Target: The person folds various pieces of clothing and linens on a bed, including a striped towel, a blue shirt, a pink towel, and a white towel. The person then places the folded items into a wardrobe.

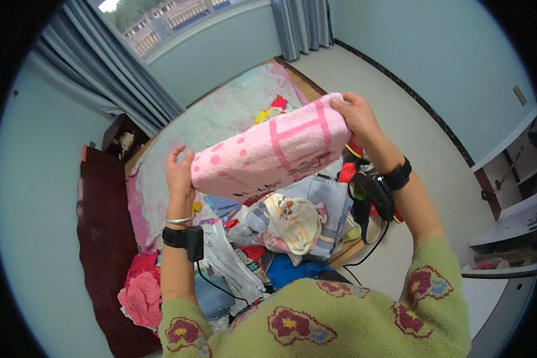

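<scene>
A pink terry towel [255,156] with darker dots and stripes hangs folded between my hands, above the bed. My left hand [180,172] grips its left end, the thumb along the edge. Its upper right corner is pinched in my right hand [357,117], which is higher than the left, so the towel tilts. Below it lies a heap of clothes: a cream printed garment [291,223] rests on a grey-blue cloth [329,197], and white trousers [228,259] stretch towards me. The towel hides part of the heap and the bed.
The bed's pale sheet [197,125] reaches to the window wall. A dark wooden headboard [105,232] stands at left, with coral-pink cloth [141,297] beside it. On the right are a white desk [503,228] and tiled floor [411,112]. A black cable [378,248] trails from my right wrist strap.
</scene>
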### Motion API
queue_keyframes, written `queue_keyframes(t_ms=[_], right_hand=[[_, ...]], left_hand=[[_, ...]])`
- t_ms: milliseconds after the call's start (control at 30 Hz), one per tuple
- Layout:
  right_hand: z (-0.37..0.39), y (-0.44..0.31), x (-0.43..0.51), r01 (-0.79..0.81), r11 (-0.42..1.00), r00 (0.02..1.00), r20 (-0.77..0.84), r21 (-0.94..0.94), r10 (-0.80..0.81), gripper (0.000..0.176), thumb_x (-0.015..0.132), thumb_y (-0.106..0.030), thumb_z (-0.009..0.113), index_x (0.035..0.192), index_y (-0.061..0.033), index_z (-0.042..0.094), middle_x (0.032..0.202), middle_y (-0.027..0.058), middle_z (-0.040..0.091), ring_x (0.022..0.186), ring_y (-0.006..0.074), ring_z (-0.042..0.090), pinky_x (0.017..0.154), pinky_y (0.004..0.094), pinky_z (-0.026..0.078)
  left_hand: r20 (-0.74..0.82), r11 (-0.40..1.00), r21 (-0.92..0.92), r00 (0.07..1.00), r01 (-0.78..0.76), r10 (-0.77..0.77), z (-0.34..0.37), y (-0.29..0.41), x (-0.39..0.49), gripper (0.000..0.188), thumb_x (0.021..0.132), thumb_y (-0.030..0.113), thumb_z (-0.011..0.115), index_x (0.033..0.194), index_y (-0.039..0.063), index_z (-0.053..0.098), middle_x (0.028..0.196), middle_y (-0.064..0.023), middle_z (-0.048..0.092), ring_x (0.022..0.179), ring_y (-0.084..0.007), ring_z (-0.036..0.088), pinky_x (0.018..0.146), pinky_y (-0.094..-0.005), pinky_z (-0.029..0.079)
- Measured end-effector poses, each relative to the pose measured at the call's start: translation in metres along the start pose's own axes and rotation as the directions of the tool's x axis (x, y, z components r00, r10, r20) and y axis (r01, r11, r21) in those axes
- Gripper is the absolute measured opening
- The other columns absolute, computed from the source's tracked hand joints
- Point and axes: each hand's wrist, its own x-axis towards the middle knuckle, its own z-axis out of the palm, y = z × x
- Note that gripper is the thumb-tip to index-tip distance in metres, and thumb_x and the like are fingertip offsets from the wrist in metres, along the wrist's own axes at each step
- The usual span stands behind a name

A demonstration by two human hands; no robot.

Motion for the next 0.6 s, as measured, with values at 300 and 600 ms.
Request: queue_keyframes(t_ms=[300,600], right_hand=[[0.061,-0.109,0.024,-0.097,0.987,0.979,0.192,0.124,0.072,0.055,0.078,-0.007,0.068,0.124,0.0072,0.04,0.096,0.0137,0.058,0.071,0.0143,0.058,0.058,0.0292,0.049],[0.098,-0.133,-0.024,-0.108,0.965,0.793,0.606,0.239,-0.061,0.06,0.086,-0.007,0.054,0.137,0.0029,0.023,0.102,0.0113,0.059,0.079,0.0188,0.064,0.066,0.0296,0.056]], left_hand=[[0.15,0.962,-0.098,0.952,-0.254,0.266,-0.07,0.116,-0.001,0.018,0.091,0.016,0.055,0.101,0.002,0.058,0.085,-0.0009,0.059,0.074,-0.0085,0.056,0.065,-0.0215,0.047],[0.059,0.973,-0.04,0.972,-0.227,0.229,-0.139,0.138,-0.038,0.016,0.092,0.016,0.051,0.103,0.005,0.057,0.086,-0.0005,0.061,0.07,-0.0097,0.058,0.063,-0.0239,0.049]])
